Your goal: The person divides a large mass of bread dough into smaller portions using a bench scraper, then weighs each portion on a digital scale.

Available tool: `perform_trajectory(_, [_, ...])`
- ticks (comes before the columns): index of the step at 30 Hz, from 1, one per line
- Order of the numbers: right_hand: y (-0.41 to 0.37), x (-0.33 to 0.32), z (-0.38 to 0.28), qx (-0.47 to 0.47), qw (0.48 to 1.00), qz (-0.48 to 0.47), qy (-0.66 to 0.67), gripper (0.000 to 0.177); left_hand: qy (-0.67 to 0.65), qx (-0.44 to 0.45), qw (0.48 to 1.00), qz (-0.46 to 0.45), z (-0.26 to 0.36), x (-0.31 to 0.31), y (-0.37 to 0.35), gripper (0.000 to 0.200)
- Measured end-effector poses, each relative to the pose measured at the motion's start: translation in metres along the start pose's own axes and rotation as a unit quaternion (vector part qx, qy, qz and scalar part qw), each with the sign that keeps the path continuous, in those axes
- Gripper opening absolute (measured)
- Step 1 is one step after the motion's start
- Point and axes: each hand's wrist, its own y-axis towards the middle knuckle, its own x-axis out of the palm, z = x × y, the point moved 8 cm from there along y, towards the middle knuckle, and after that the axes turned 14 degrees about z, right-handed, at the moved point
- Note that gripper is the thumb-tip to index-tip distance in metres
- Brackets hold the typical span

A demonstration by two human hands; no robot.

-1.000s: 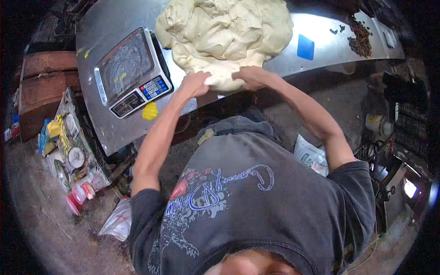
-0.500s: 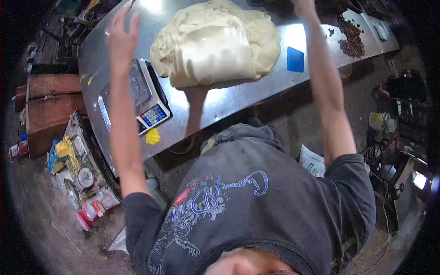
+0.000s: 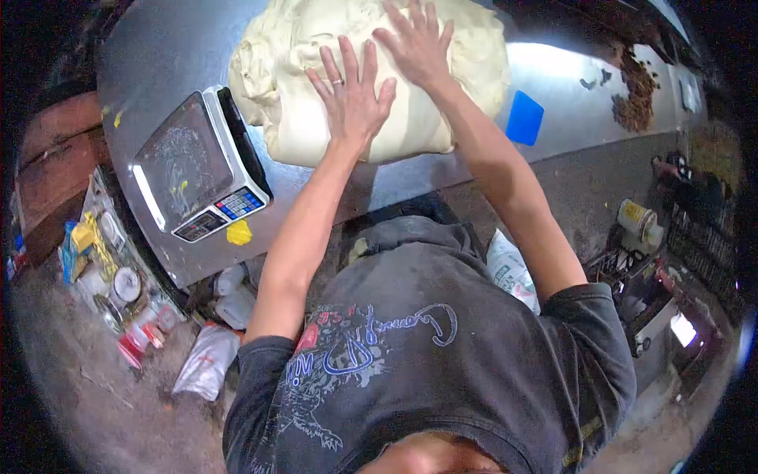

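Observation:
A large pale mass of dough (image 3: pixel 292 126) lies on the metal table (image 3: pixel 189 47). My left hand (image 3: pixel 354 103), with a ring on one finger, rests on the dough with its fingers spread. Further back and to the right, my right hand (image 3: pixel 418 47) lies flat on the dough, fingers apart too. Left of the dough stands a digital scale (image 3: pixel 185 154) with a blue keypad and a dusty plate. A blue dough scraper (image 3: pixel 524 118) lies on the table just right of the dough.
A yellow scrap (image 3: pixel 239 232) sits by the scale at the table edge. Brown shredded bits (image 3: pixel 634 95) are heaped at the far right. Low on the left is a shelf with packets and a tape roll (image 3: pixel 127 284); white bags (image 3: pixel 509 268) stand on the floor.
Both hands were raised apart on either side of the dough; they have come inward and now lie on it. The view has shifted slightly.

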Motion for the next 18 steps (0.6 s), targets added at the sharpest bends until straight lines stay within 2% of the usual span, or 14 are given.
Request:
perform_trajectory(1, [0.01, 0.001, 0.003, 0.007, 1.0, -0.007, -0.013, 0.06, 0.008, -0.004, 1.0, -0.004, -0.001, 0.006, 0.003, 0.075])
perform_trajectory(2, [0.013, 0.022, 0.018, 0.058, 0.992, -0.102, 0.047, 0.068, -0.004, -0.013, 1.0, -0.005, -0.003, 0.013, 0.007, 0.074])
perform_trajectory(6, [0.04, 0.043, 0.03, 0.059, 0.99, -0.099, 0.08, 0.066, 0.002, -0.018, 1.0, 0.012, -0.007, 0.031, 0.023, 0.074])
perform_trajectory(9, [0.05, 0.058, 0.035, 0.063, 0.986, -0.138, 0.071, 0.067, 0.028, -0.01, 0.999, 0.022, -0.006, 0.036, 0.031, 0.074])
perform_trajectory(10, [0.055, 0.048, 0.029, 0.094, 0.974, -0.173, 0.114, 0.068, 0.025, 0.006, 0.998, 0.062, -0.006, 0.036, 0.03, 0.074])
perform_trajectory(11, [0.06, 0.043, 0.028, 0.118, 0.947, -0.283, 0.1, 0.067, 0.031, 0.005, 0.998, 0.059, -0.007, 0.04, 0.026, 0.074])
perform_trajectory(12, [0.061, 0.064, 0.048, 0.102, 0.935, -0.256, 0.222, 0.056, 0.04, 0.003, 0.997, 0.059, -0.01, 0.045, 0.023, 0.074])
perform_trajectory(13, [0.072, 0.137, 0.081, -0.108, 0.855, -0.345, 0.373, 0.044, 0.051, -0.003, 0.997, 0.058, -0.014, 0.045, 0.021, 0.074])
perform_trajectory(14, [0.08, 0.041, 0.046, 0.24, 0.882, -0.225, 0.339, 0.038, 0.058, -0.018, 0.998, 0.033, -0.014, 0.044, 0.019, 0.073])
perform_trajectory(15, [0.094, 0.056, 0.061, 0.049, 0.97, -0.151, 0.184, 0.038, 0.056, -0.021, 0.998, 0.029, -0.013, 0.042, 0.014, 0.072])
perform_trajectory(16, [0.093, -0.02, 0.024, -0.015, 0.979, 0.091, 0.18, 0.048, 0.052, -0.023, 0.998, 0.027, -0.014, 0.042, 0.012, 0.072])
perform_trajectory(18, [0.045, 0.01, 0.025, -0.038, 0.991, 0.044, 0.119, 0.054, 0.064, -0.029, 0.997, 0.025, -0.015, 0.042, 0.009, 0.071])
